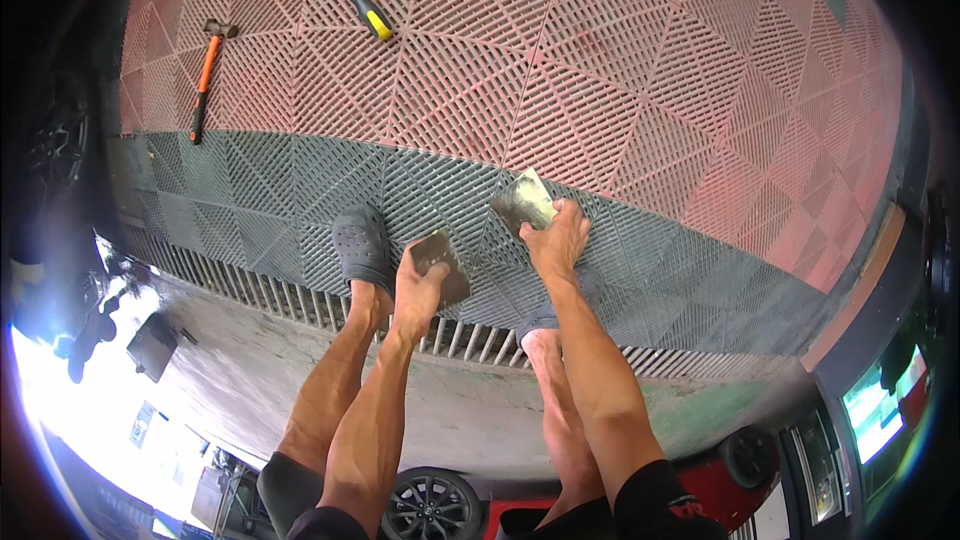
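Note:
My left hand (414, 288) is closed on a dark brown, flat rectangular plate (447, 258), with the thumb across its face. Small pale marks or holes show on that plate. Farther forward and to the right, my right hand (560, 240) grips a second flat plate (524, 198) by its near right edge. Its face is partly dark and partly pale yellow. Both plates are held above the grey floor tiles, apart from each other. The fingers behind the plates are mostly hidden.
On the red slatted tiles (590, 40) lie a screwdriver (368, 10) with a yellow-black handle and a hammer (207, 70) with an orange-black handle. My grey clog (362, 245) stands beside my left hand. A drain grate (470, 342) crosses behind my feet. A red car (715, 485) is farther behind.

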`<state>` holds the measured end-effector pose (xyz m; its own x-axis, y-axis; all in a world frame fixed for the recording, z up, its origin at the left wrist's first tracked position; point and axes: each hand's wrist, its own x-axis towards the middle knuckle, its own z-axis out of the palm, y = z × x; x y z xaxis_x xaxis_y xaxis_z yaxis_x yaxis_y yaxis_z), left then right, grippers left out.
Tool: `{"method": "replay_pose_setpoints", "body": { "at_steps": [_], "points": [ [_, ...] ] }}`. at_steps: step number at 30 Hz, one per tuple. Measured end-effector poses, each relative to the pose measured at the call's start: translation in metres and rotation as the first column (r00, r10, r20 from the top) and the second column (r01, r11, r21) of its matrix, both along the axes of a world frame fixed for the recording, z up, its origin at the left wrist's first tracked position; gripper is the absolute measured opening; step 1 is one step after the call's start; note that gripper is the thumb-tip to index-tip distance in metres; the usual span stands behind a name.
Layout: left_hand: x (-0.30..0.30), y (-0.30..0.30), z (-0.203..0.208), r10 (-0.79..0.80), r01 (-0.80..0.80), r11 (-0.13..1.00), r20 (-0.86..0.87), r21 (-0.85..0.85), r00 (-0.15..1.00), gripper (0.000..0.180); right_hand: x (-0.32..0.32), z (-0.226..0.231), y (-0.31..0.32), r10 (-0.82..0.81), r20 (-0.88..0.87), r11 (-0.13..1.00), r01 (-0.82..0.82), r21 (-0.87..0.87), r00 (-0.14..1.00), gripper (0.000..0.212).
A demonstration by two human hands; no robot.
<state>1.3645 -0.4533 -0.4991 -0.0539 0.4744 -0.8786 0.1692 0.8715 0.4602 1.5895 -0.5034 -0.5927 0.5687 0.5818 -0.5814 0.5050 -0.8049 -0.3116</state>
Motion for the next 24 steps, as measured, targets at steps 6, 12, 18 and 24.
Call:
{"method": "replay_pose_setpoints", "body": {
  "at_steps": [6,12,18,24],
  "points": [
    [-0.021,-0.017,0.031,0.195,-0.189,0.98,0.11,-0.06,0.975,0.074,-0.007,0.008,-0.001,0.014,0.051,1.0,-0.014,-0.006,0.999,0.076],
    [-0.025,-0.028,0.031,0.325,-0.304,0.943,0.168,-0.139,0.931,0.061,0.005,0.008,0.001,0.014,-0.082,0.996,-0.021,-0.085,0.997,0.064],
    [0.003,-0.006,0.075,0.368,-0.358,0.929,0.134,-0.098,0.92,0.057,0.01,0.079,-0.014,-0.371,-0.708,0.822,0.567,0.05,0.601,0.031],
    [0.064,0.007,0.199,0.432,-0.427,0.902,0.136,-0.063,0.892,0.034,0.022,0.271,-0.002,-0.402,-0.709,0.864,0.496,-0.085,0.579,0.031]
  ]
}}
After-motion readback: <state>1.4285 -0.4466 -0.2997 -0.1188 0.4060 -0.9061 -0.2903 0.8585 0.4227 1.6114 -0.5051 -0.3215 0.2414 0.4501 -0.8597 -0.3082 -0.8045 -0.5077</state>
